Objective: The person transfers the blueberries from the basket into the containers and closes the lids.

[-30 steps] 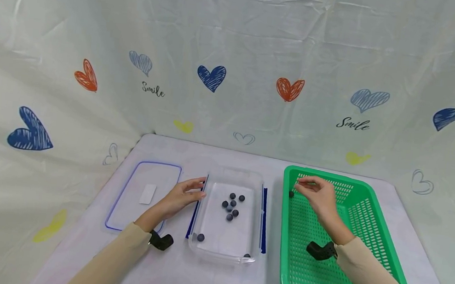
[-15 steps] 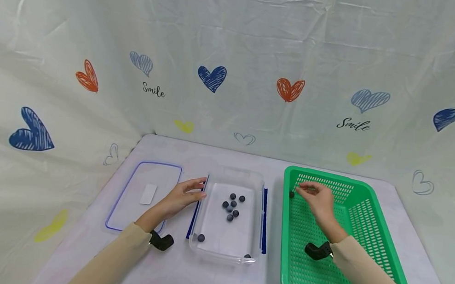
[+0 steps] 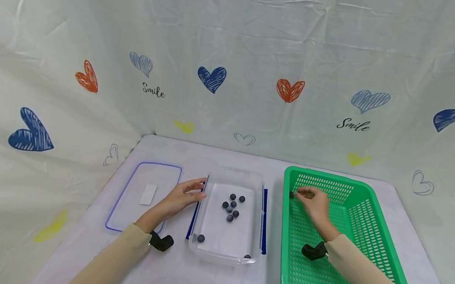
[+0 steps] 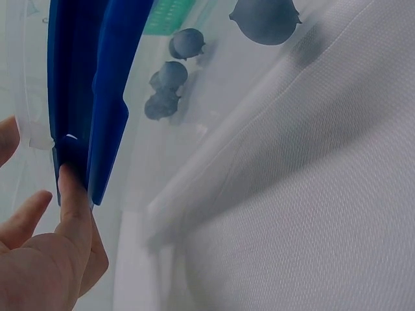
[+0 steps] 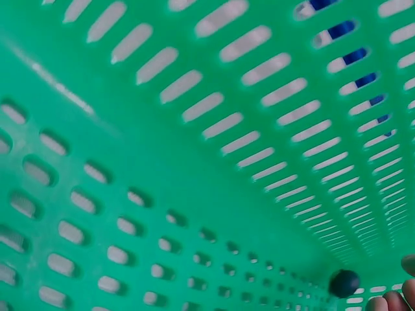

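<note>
A single blueberry (image 3: 291, 194) lies against the left wall inside the green basket (image 3: 289, 278). My right hand (image 3: 315, 206) reaches down into this basket, thumb and fingertips right beside that blueberry (image 5: 344, 283); a small gap shows between them in the right wrist view. To the left stands a clear plastic container (image 3: 224, 256) with a cluster of blueberries (image 3: 233, 203) on its floor and a few near its front corners. My left hand (image 3: 180, 197) rests at the container's left side, a finger touching the lowered blue latch (image 4: 110, 91), as the left wrist view shows.
A clear lid (image 3: 142, 163) with a blue seal and a white label (image 3: 148, 194) lies flat at the left. Another blue latch (image 3: 264, 220) hangs from the container's right side. Behind the table rises a curtain (image 3: 254, 47) printed with hearts.
My right hand has lowered and come nearer the lone blueberry at the basket's left wall. The left hand and the container have stayed in place.
</note>
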